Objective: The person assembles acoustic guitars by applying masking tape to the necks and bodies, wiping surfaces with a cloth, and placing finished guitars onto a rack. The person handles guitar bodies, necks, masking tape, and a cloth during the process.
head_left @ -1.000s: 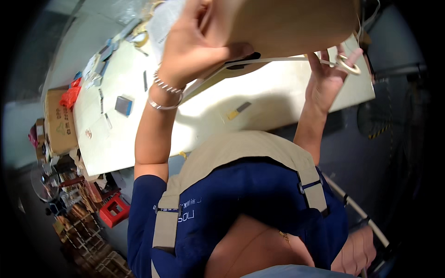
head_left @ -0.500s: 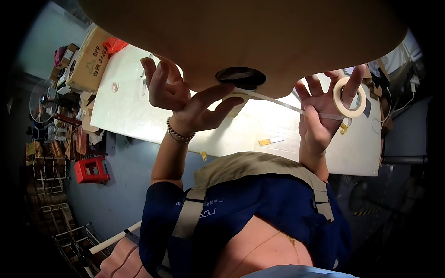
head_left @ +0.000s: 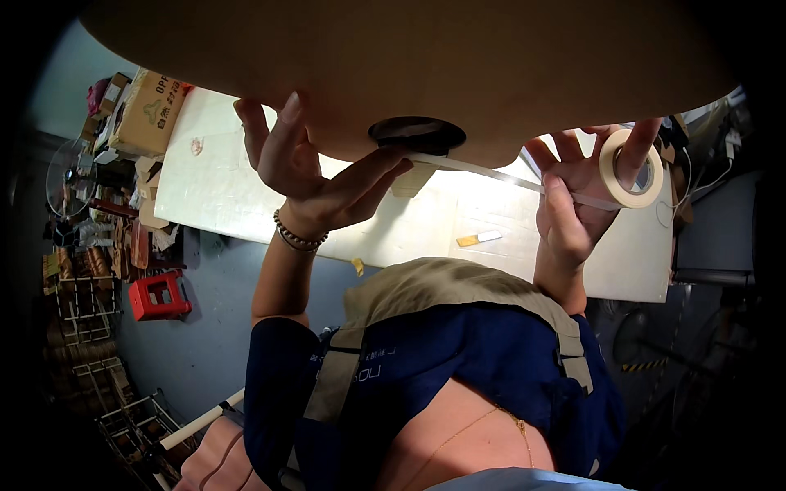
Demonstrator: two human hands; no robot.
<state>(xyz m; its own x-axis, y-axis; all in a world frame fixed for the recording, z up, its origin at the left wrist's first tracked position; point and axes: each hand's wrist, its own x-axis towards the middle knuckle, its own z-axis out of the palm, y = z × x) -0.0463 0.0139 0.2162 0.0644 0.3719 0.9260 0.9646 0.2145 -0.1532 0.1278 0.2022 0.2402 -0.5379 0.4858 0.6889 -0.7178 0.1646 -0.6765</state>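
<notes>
A large tan wooden guitar body point(head_left: 344, 57) with a dark round hole point(head_left: 416, 133) fills the top of the view. My left hand point(head_left: 319, 176), a beaded bracelet at its wrist, pinches the end of a pale tape strip point(head_left: 483, 171) between thumb and index finger, just below the hole. Its other fingers are raised, their tips against the wood. My right hand point(head_left: 573, 184) has a roll of tape point(head_left: 610, 176) hooked over a finger, and its thumb presses on the strip. Between both hands the strip runs taut along the curved edge.
Below the wood stands a white table point(head_left: 213, 180) with a small yellow-and-white piece point(head_left: 478, 239) on it. A cardboard box point(head_left: 151, 110) and a fan point(head_left: 70, 174) are at the left. On the floor sits a red stool point(head_left: 160, 296). White cables point(head_left: 696, 192) hang at the right.
The guitar body sits slightly further left and lower in view. My left hand has shifted left, and my right hand slightly right with the tape roll. The strip stays stretched.
</notes>
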